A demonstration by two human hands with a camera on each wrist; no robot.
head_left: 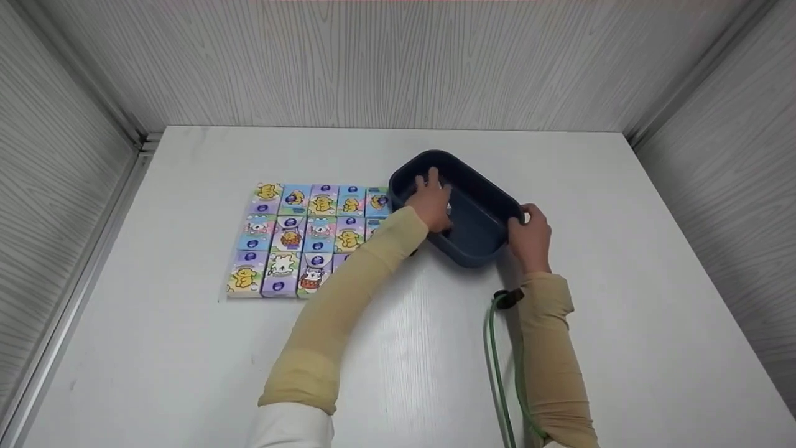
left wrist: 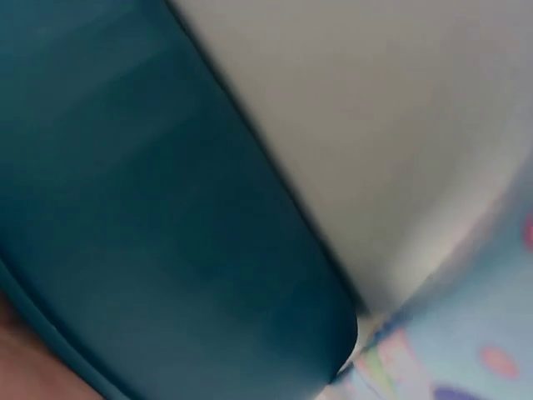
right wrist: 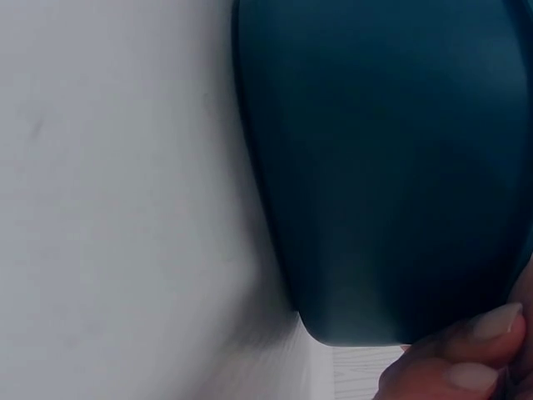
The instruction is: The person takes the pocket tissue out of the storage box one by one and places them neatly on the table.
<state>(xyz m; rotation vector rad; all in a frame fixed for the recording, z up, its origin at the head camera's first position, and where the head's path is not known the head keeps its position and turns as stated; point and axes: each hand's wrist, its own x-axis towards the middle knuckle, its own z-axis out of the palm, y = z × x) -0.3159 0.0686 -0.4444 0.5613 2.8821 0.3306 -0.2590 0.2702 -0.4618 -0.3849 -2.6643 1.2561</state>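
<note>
A dark blue rectangular bin (head_left: 476, 233) with rounded corners stands angled on the white table, its inside facing up. My left hand (head_left: 430, 202) reaches over its near-left rim into it, fingers spread; a small pale bit shows beside those fingers, too small to make out. With fingers and thumb over the right-hand rim, my right hand (head_left: 530, 239) grips the bin. In the right wrist view, curled fingertips (right wrist: 500, 321) lie at the edge of the bin's wall (right wrist: 383, 167). The left wrist view is filled mostly by the bin's outer wall (left wrist: 183, 217).
Left of the bin, small cartoon-printed packs (head_left: 289, 239) lie flat in neat rows, the nearest ones partly hidden by my left sleeve (head_left: 336, 311). A green cable (head_left: 494, 348) runs from a black piece at my right wrist. Grey wood-grain panels (head_left: 398, 62) wall the table.
</note>
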